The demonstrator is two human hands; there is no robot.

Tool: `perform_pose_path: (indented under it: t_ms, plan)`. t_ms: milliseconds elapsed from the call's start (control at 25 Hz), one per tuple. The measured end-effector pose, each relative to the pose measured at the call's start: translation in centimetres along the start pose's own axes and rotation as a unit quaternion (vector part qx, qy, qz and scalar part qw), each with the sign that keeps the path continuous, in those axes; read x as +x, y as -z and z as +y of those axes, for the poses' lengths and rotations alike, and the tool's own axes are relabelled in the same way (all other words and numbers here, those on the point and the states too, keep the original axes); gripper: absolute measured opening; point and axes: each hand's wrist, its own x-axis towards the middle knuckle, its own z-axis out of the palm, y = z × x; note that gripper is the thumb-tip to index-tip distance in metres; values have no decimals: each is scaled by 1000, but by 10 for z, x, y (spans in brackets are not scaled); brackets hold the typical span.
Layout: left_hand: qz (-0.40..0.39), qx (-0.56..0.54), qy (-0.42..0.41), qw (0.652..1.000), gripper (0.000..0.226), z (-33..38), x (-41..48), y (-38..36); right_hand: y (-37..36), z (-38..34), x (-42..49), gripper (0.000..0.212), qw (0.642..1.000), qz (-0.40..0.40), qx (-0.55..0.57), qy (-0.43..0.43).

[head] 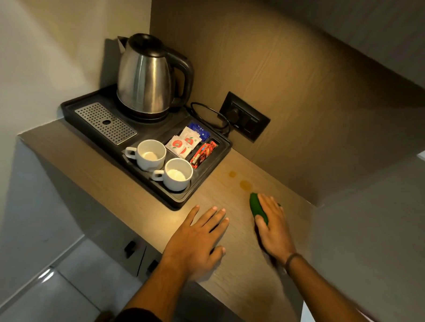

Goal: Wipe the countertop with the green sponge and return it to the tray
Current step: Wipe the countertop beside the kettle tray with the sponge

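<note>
I have one view only, from the camera worn on the head, so no second view shares anything with it. It looks forward and steeply down along both forearms onto the bench (125,189), close enough that the left hand (197,237) and the right hand (273,228) fill the lower middle. The horizon is tilted, so the bench runs diagonally from upper left to lower right. The wide lens bends the walls, and the tray (184,198) sits beyond the hands toward the corner.

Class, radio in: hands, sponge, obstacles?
Left hand flat on countertop. Right hand presses green sponge, short of two stains. Tray clear of path.
</note>
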Motion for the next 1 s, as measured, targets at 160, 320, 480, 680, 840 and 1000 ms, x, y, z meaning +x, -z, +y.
perform_pose_path:
  t_ms: [160,320,480,680,840,1000]
  plan:
    - [-10,9,2,1000,69,0,0,1,12,17,13,58,996,47,-16,-76]
    - [-15,10,0,1000,69,1,0,4,-4,-35,59,59,998,32,-13,-61]
    - [-12,10,1,1000,70,2,-1,4,-8,-13,7,64,999,13,-16,33]
    - [-17,18,-5,1000,70,1,0,6,-4,-43,81,57,994,48,-15,-97]
    - [-15,20,-2,1000,70,1,-1,5,-15,-28,30,64,998,-2,-17,56]
    - [-15,17,-2,1000,70,2,0,4,-5,-34,86,58,996,47,-3,-74]
